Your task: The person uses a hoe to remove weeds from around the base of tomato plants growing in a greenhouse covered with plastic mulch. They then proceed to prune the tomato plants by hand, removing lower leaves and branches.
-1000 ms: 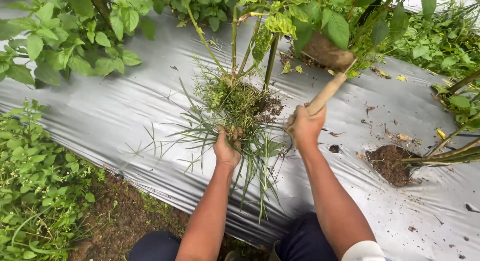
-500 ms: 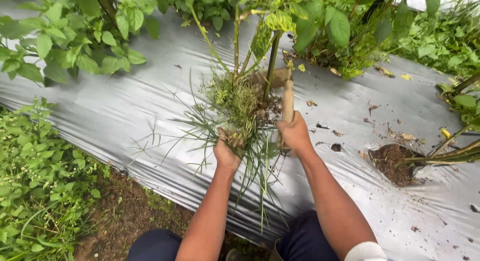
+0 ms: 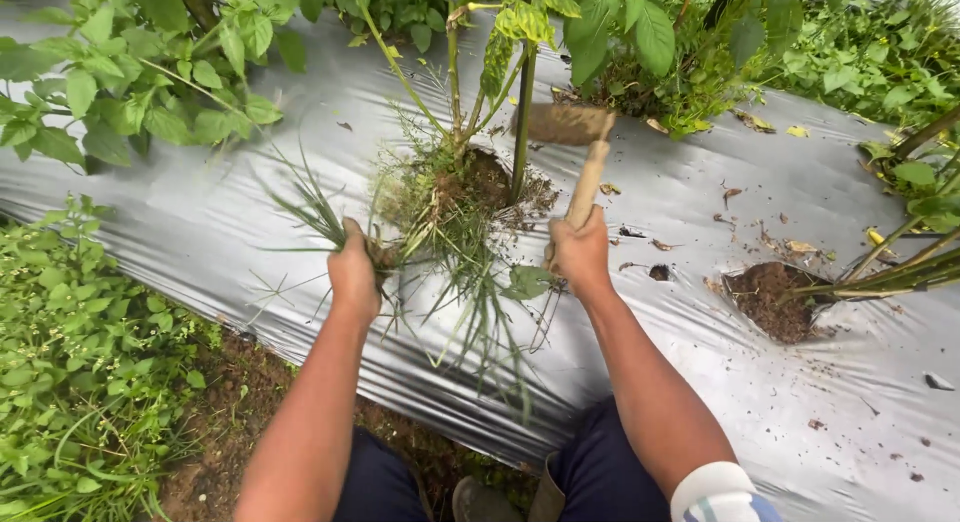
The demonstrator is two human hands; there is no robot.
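The left hand [image 3: 355, 272] has its fingers closed tight around a clump of grass [image 3: 320, 207], just left of the plant hole [image 3: 480, 182] in the silver plastic sheet [image 3: 200, 232]. The right hand [image 3: 580, 252], just right of that hole, grips the wooden handle of a hoe [image 3: 572, 132], its blade blurred above the hole.

I count two hands of mine: my left hand [image 3: 355, 272] closed on one clump of grassy weeds [image 3: 440, 232], my right hand [image 3: 580, 252] gripping one wooden-handled hoe [image 3: 585, 157]. One sheet of silver plastic mulch [image 3: 200, 232] covers the bed. It has two planting holes showing soil (one [image 3: 490, 182] by the weeds, one [image 3: 770, 297] off to my right).
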